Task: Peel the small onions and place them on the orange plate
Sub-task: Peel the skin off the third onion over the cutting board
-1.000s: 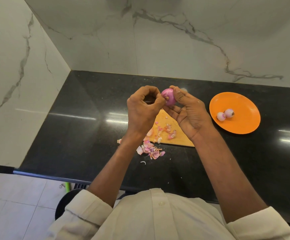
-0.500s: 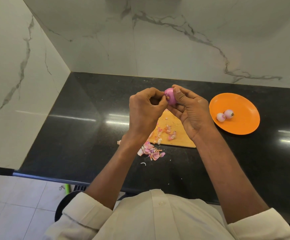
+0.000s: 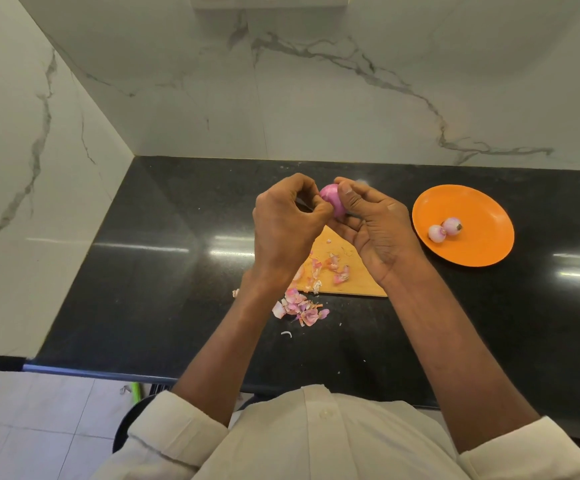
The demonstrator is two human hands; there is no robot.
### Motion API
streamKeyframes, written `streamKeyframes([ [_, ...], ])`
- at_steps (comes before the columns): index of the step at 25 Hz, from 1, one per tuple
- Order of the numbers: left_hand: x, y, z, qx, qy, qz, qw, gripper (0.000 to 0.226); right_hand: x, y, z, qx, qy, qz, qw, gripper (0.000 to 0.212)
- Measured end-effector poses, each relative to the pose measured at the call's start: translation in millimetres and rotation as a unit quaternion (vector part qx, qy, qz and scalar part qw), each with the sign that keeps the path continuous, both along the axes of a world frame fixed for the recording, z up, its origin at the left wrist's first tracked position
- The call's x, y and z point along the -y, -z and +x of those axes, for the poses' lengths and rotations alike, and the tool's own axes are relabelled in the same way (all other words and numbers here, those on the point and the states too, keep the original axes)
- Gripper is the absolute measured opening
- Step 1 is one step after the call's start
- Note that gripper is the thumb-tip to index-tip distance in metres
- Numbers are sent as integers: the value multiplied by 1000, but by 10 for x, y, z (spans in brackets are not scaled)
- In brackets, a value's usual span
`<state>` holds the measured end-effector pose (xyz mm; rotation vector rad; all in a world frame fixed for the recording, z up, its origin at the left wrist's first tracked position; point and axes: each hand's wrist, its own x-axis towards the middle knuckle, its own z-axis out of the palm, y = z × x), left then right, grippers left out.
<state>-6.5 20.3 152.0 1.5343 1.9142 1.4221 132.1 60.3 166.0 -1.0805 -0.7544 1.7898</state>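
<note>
- I see right hand [image 3: 375, 230] holding onion [image 3: 332, 202] over board [image 3: 347, 268]
- left hand [image 3: 287, 223] pinching at its skin
- two onions [image 3: 444, 230] on plate [image 3: 482, 247]

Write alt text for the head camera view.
Both hands, left hand and right hand, hold a pink onion above a wooden board. Two peeled onions sit on the orange plate; peels litter the black counter.
</note>
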Motion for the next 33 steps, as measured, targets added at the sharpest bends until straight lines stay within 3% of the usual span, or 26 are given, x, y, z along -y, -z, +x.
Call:
streamKeyframes([
  [3,-48,6,38,-31,9,21,999,6,2,-14,-16,-5,-4,4,1000,32],
  [8,9,38,4,72,52,34,995,9,-27,-18,19,-27,26,-3,999,35],
  [13,20,47,-31,77,45,34,995,20,-31,-6,32,19,26,38,999,44],
  [20,-9,8,59,92,21,43,995,8,-44,-13,33,53,17,84,995,51],
  [26,-54,-4,46,202,53,-7,978,7,-39,-9,54,38,11,42,998,41],
  [33,-24,22,-19,367,104,-56,923,10,-80,-6,96,23,0,17,1000,35],
])
